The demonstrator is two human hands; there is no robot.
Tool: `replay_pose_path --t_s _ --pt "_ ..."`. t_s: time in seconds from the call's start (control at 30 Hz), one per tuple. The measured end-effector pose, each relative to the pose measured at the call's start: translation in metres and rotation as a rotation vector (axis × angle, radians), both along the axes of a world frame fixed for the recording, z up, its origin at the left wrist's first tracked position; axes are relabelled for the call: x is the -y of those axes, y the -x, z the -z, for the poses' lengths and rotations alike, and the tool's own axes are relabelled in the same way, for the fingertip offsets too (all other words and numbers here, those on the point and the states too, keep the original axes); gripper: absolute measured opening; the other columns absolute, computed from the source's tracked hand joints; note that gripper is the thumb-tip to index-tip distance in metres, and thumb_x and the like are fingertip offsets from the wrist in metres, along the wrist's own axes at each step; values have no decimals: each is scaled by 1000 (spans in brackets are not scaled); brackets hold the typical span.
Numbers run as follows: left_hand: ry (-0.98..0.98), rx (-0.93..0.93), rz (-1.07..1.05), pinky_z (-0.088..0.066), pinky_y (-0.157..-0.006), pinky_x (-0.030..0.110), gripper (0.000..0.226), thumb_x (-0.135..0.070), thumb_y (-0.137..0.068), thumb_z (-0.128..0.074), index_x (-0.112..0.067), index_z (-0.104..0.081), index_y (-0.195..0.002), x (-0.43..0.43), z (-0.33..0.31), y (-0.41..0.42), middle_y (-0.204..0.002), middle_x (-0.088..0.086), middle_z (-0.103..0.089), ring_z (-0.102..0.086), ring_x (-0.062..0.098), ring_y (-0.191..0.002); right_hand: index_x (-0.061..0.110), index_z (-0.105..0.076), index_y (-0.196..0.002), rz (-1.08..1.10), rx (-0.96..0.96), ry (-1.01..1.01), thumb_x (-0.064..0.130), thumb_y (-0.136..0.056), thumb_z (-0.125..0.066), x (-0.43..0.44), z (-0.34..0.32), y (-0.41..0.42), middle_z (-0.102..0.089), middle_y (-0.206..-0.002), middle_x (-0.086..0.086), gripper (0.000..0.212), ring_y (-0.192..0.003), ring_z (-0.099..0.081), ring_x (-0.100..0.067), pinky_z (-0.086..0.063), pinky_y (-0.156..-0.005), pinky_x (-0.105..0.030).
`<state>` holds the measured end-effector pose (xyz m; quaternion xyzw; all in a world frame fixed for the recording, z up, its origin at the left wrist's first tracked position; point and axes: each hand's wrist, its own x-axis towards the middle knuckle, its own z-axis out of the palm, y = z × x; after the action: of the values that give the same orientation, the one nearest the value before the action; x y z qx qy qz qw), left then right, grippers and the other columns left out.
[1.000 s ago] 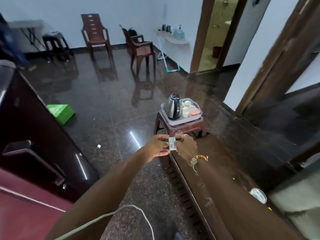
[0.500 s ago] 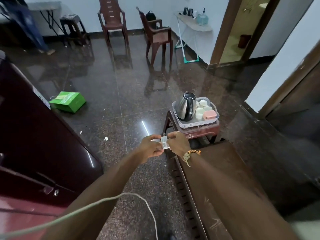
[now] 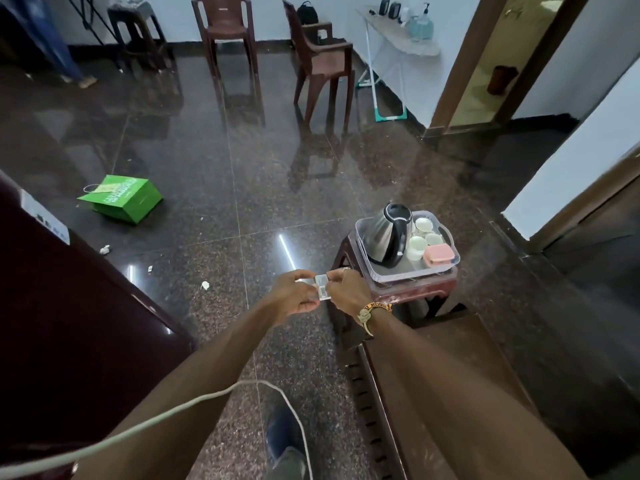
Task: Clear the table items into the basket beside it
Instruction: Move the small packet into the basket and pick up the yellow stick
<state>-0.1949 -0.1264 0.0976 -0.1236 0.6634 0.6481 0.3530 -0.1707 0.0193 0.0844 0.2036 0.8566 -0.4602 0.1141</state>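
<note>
The long dark wooden table [image 3: 460, 393] runs near right; beyond its far end, the clear plastic basket [image 3: 398, 271] sits on a maroon stool [image 3: 412, 296]; left hand [image 3: 294, 299] and right hand [image 3: 346, 294] both pinch a small white barcoded packet [image 3: 322, 292] just left of the basket.

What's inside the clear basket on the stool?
The basket holds a steel kettle, white cups and a pink lidded box. The kettle hides whatever lies behind it, and the box's contents can't be seen.
</note>
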Motion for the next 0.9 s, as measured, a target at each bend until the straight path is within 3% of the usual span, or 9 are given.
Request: replay_pose_path --t_s 0.1,0.2,0.3,0.47,0.6,0.7,0.77,0.9 --pt "3 -12 -8 -61 -73 31 44 7 -86 -62 -11 -57 -126 1 -9 41 -117 18 -67 -71 26 -91 12 -72 -111 7 6 -6 10 -80 -57 1 -6 43 -66 -92 -3 34 -82 -59 -21 -52 -74 -35" --pt "16 -23 20 -60 -77 32 43 5 -88 -60 -10 -56 -127 -2 -19 82 -115 17 -68 -70 24 -85 12 -72 -114 69 -11 -4 11 -79 -57 1 -13 79 -73 -101 -11 38 -85 -60 -22 -56 -87 -44" --pt "18 -45 55 -59 -75 30 41 4 -90 -59 -11 -55 -128 -10 -29 118 -107 16 -70 -70 22 -80 14 -73 -113 115 -43 -16 12 -79 -56 -5 -21 108 -75 -101 -10 38 -81 -61 -22 -56 -82 -41" --pt "39 -57 98 -58 -77 31 40 2 -94 -57 -10 -54 -132 -27 -34 153 -115 18 -67 -69 23 -87 16 -72 -111 157 -43 -14 15 -80 -58 -17 -27 136 -74 -92 -3 34 -69 -62 -14 -44 -57 -21" --pt "44 -50 149 -56 -90 38 39 2 -95 -55 -9 -53 -132 -44 -28 176 -118 20 -67 -67 26 -92 13 -73 -112 184 -51 -28 11 -80 -56 -34 -21 156 -74 -98 -5 36 -83 -65 -20 -52 -73 -31" --pt "68 -43 171 -54 -95 41 39 2 -95 -55 -9 -53 -133 -63 -22 192 -119 20 -67 -67 28 -95 8 -75 -95 174 -41 -73 8 -79 -55 -51 -14 172 -70 -82 -3 25 -77 -62 -23 -51 -71 -35" --pt "83 -40 170 -54 -95 41 40 2 -95 -56 -9 -54 -132 -78 -18 207 -119 21 -66 -67 29 -96 0 -72 -88 167 -45 -84 5 -78 -54 -63 -9 184 -66 -75 -13 21 -73 -60 -33 -52 -70 -41" --pt "110 -39 183 -54 -92 39 41 2 -94 -57 -12 -54 -133 -113 -15 234 -110 19 -67 -65 27 -95 -3 -70 -98 248 -65 -22 3 -82 -54 -93 -9 207 -73 -99 -21 24 -95 -67 -36 -54 -86 -47"
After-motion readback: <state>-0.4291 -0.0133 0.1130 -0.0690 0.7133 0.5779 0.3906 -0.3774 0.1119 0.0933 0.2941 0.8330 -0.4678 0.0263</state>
